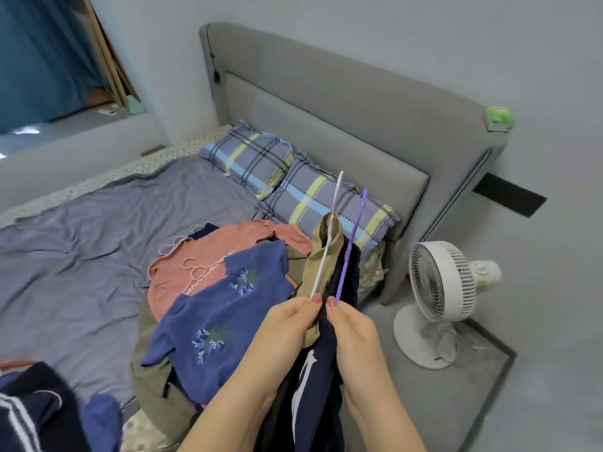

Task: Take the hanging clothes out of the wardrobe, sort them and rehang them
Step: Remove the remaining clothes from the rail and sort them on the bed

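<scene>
Near left, a dark navy garment with white stripes (pixel 29 412) lies bunched at the edge of the bed. Both forearms reach forward from the near edge, wrists close together and thumbs uppermost. The left hand (pixel 287 324) has its grip pinched on the lower end of a thin white plastic hanger (pixel 328 252), which carries a khaki cloth garment (pixel 332 256). Just to its right, the right hand (pixel 354 331) has its grip pinched on a thin purple plastic hanger (pixel 350 249). A dark navy garment with a white side stripe (pixel 323 402) hangs down from it between the two forearms. Both hangers tilt up and away to the far right, side by side, slightly apart.

Left of the hands, a pile of clothes lies on the crumpled grey-blue bed sheet (pixel 81 256). A blue short-sleeved top with embroidered flowers (pixel 222 308) is on top, overlapping a salmon-pink top (pixel 182 269) farther back. An olive garment (pixel 153 380) lies underneath.

Beyond the pile, two plaid pillows (pixel 251 158) lie against a padded grey headboard (pixel 326 102). On the floor to the right stands a white electric fan (pixel 437 288). A small green object (pixel 497 117) sits on the headboard's top right corner.
</scene>
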{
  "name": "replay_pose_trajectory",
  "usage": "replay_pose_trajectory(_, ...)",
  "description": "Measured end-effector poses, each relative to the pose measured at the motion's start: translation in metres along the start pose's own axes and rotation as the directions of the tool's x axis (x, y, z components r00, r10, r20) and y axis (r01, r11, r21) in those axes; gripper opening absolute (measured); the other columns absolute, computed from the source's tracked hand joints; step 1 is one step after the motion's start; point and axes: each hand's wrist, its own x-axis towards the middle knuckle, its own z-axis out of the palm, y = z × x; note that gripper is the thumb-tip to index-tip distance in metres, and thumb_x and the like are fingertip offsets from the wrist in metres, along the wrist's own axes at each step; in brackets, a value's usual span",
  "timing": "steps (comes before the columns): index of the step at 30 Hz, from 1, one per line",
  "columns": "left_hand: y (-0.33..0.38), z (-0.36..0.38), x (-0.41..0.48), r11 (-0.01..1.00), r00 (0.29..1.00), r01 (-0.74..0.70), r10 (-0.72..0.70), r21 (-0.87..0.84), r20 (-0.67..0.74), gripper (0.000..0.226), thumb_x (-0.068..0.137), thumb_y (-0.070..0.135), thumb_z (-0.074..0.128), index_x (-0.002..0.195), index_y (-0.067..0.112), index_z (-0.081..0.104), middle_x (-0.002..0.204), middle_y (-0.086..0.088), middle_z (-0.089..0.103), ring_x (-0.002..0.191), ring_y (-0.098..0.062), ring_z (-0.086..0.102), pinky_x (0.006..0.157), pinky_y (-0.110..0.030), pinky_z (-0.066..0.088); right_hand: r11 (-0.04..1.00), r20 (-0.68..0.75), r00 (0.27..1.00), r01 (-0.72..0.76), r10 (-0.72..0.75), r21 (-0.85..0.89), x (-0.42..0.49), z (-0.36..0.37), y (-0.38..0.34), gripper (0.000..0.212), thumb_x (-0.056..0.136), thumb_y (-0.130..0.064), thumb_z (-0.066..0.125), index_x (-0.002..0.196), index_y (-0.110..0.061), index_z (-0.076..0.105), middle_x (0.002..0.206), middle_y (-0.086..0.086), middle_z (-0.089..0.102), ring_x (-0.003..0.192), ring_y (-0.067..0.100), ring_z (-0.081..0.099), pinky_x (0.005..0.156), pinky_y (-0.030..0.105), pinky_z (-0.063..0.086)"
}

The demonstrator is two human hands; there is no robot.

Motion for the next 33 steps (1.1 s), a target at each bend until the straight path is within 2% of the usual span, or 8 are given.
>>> replay_pose_trajectory(4,0.020,0.001,0.033,1.000,1.000,-0.002,0.002,0.024,-0.014,0.042,0.096,0.028,0.054,0.058,0.020,0.037,0.056,0.007,0.029,0.053,-0.011,0.025,0.054,-0.027,0.021,0.999,0.052,0.998,0.027,-0.028,0.018,0.035,-0.008,-0.011,0.045,0.094,-0.036,0.051,0.090,0.008,0.060,0.089,0.033,0.061,0.079,0.019,0.056,0.074,0.036,0.044)
replay_pose_trajectory(8,0.042,-0.019,0.062,1.000,1.000,0.008,-0.008,-0.024,0.012,0.036,0.094,0.027,0.055,0.066,0.010,0.041,0.065,-0.003,0.028,0.066,-0.018,0.019,0.059,-0.029,0.021,0.998,0.079,0.996,0.051,-0.052,0.022,0.062,0.004,-0.023,0.054,0.086,-0.045,0.052,0.091,0.009,0.057,0.088,0.032,0.060,0.080,0.021,0.054,0.077,0.042,0.045)
replay_pose_trajectory(14,0.087,-0.095,0.108,0.999,0.987,-0.019,0.027,0.051,-0.157,0.021,0.093,0.014,0.054,0.074,0.005,0.059,0.075,-0.001,0.057,0.063,-0.008,0.055,0.060,-0.009,0.044,0.996,0.071,0.995,0.078,-0.076,-0.037,0.096,0.037,-0.038,0.049,0.094,-0.041,0.049,0.067,-0.005,0.029,0.067,0.008,0.034,0.067,0.021,0.030,0.064,0.037,0.026)
replay_pose_trajectory(18,0.114,-0.179,0.141,0.985,0.961,0.014,0.034,0.169,-0.275,0.021,0.090,0.018,0.060,0.071,0.015,0.068,0.066,0.005,0.065,0.066,-0.008,0.059,0.062,-0.014,0.044,0.993,0.084,0.993,0.086,-0.079,-0.082,0.116,0.071,-0.044,0.045,0.101,-0.030,0.046,0.064,-0.013,0.025,0.065,0.007,0.029,0.065,0.021,0.027,0.062,0.035,0.024)
replay_pose_trajectory(21,0.102,-0.264,0.175,0.851,0.902,0.168,0.071,0.497,-0.426,0.028,0.090,0.034,0.062,0.067,0.020,0.068,0.063,0.002,0.061,0.070,-0.017,0.056,0.068,-0.028,0.041,0.988,0.084,0.994,0.081,-0.071,-0.130,0.132,0.095,-0.037,0.046,0.101,-0.030,0.046,0.064,-0.012,0.024,0.065,0.007,0.029,0.064,0.020,0.028,0.062,0.034,0.025)
replay_pose_trajectory(24,0.072,-0.332,0.201,0.600,0.804,0.410,0.116,0.686,-0.583,0.034,0.087,0.051,0.057,0.105,0.024,0.065,0.117,-0.015,0.062,0.119,-0.033,0.048,0.101,-0.041,0.034,0.982,0.086,0.994,0.077,-0.063,-0.175,0.143,0.115,-0.026,0.048,0.100,-0.035,0.047,0.068,-0.005,0.027,0.067,0.008,0.033,0.065,0.020,0.030,0.063,0.034,0.025)
replay_pose_trajectory(26,0.059,-0.336,0.206,0.650,0.784,0.391,0.135,0.652,-0.605,0.036,0.092,0.043,0.056,0.116,0.017,0.061,0.124,-0.017,0.059,0.122,-0.035,0.048,0.102,-0.042,0.035,0.976,0.072,0.996,0.069,-0.055,-0.205,0.147,0.126,-0.019,0.047,0.100,-0.033,0.047,0.067,-0.006,0.027,0.066,0.008,0.031,0.064,0.019,0.028,0.061,0.032,0.024)
replay_pose_trajectory(33,0.040,-0.240,0.168,0.921,0.936,0.057,0.085,0.385,-0.343,0.020,0.097,0.018,0.052,0.080,0.017,0.063,0.080,0.001,0.066,0.075,-0.013,0.063,0.065,-0.017,0.046,0.960,0.037,0.999,0.042,-0.033,-0.276,0.149,0.150,-0.004,0.045,0.100,-0.028,0.047,0.068,-0.003,0.027,0.068,0.010,0.029,0.066,0.020,0.026,0.062,0.033,0.024)
